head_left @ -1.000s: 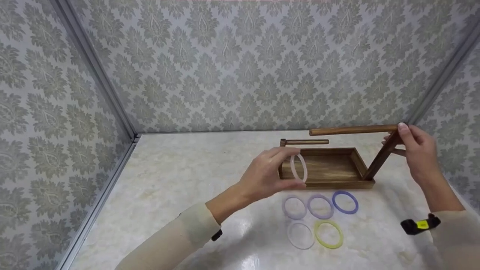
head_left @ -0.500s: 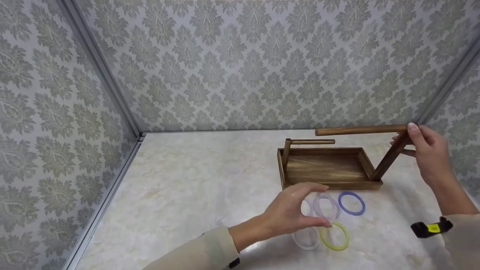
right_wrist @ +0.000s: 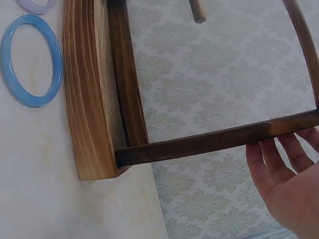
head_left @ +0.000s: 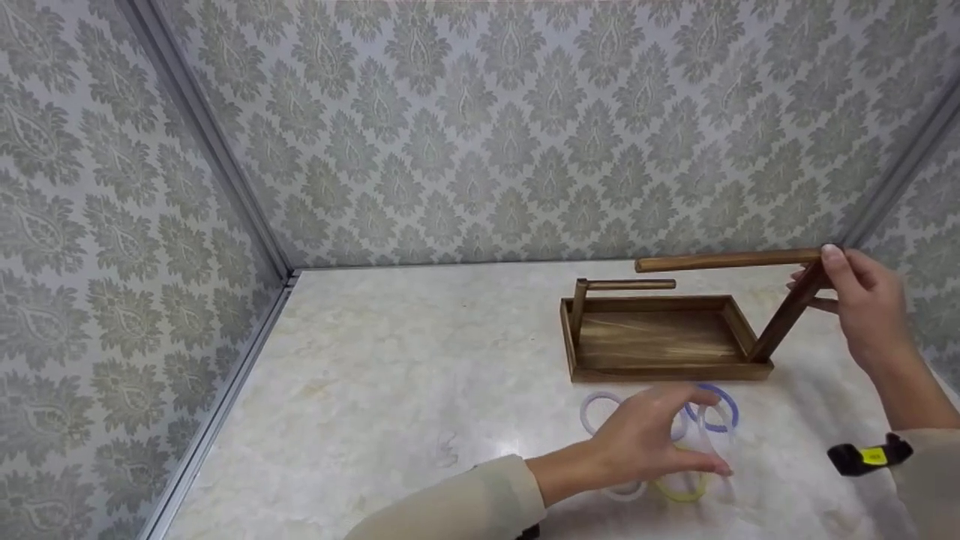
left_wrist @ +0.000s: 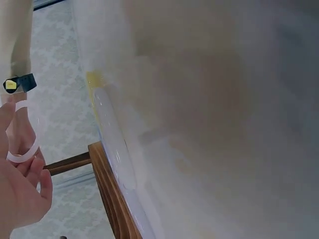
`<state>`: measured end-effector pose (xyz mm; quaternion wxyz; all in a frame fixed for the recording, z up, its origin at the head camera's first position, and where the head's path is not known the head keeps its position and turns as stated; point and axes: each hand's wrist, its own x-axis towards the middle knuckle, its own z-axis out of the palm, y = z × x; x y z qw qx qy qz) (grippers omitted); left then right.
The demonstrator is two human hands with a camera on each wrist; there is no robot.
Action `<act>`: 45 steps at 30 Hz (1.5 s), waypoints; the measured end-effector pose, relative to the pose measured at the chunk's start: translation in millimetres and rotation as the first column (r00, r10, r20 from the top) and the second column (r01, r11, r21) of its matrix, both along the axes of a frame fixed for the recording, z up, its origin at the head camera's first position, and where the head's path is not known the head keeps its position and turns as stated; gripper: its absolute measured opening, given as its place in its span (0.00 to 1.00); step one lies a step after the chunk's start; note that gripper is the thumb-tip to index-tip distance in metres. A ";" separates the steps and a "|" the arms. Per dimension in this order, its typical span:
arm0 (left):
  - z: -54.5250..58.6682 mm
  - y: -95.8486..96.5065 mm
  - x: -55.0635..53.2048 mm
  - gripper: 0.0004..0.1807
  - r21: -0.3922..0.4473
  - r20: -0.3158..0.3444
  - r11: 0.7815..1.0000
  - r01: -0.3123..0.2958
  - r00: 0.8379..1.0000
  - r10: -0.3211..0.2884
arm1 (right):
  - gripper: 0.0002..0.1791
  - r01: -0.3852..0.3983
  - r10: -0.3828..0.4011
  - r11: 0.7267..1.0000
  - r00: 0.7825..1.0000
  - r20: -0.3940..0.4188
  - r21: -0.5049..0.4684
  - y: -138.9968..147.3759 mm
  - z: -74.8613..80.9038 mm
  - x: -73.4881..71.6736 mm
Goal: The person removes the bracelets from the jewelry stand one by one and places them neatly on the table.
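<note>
My left hand (head_left: 645,435) pinches a pale, translucent bangle (left_wrist: 22,158) between thumb and fingers, holding it on edge above the table in front of the wooden stand. My right hand (head_left: 874,304) grips the top of the stand's tall post (head_left: 784,321), where the long rod (head_left: 727,260) joins it. This post rises from the right end of a shallow wooden tray (head_left: 671,373). Around and behind my left hand lie a lilac bangle (head_left: 583,415), a blue bangle (right_wrist: 32,99), a yellow bangle (head_left: 681,496) and a whitish bangle (head_left: 628,496). Another lilac bangle is mostly hidden by my fingers.
A shorter post (head_left: 578,311) with a short rod (head_left: 630,284) stands at the tray's left end. Both rods have free left or right ends. The marbled table (head_left: 405,360) extends to the left. Patterned wall panels (head_left: 480,135) enclose the back and sides.
My left hand has moved from in front of the tray's left end toward the front and right, carrying the pale bangle. The right hand keeps its hold on the post; the view shifted slightly.
</note>
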<state>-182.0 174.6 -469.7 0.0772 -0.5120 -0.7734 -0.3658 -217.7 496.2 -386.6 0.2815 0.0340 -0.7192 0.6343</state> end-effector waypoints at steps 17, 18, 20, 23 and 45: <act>1.5 42.6 -3.1 0.39 -0.259 0.060 0.964 -0.060 0.995 0.078 | 0.19 -0.099 0.095 0.989 0.995 -0.043 -0.106 1.2 1.6 0.2; 0.9 44.8 -3.2 0.39 -0.264 0.062 0.963 -0.057 0.995 0.076 | 0.20 -0.085 0.081 0.992 0.996 -0.042 -0.094 1.1 1.7 0.5; -0.3 48.8 -3.2 0.38 -0.278 0.077 0.959 -0.051 0.994 0.075 | 0.21 -0.071 0.067 0.994 0.997 -0.041 -0.084 1.1 1.6 1.3; -3.6 53.9 -2.1 0.38 -0.300 0.109 0.952 -0.058 0.990 0.095 | 0.21 -0.075 0.071 0.993 0.997 -0.039 -0.094 1.6 1.3 1.7; -16.3 60.7 0.7 0.39 -0.414 0.050 0.903 -0.115 0.988 0.149 | 0.21 -0.097 0.095 0.990 0.995 -0.025 -0.106 1.6 2.4 -0.1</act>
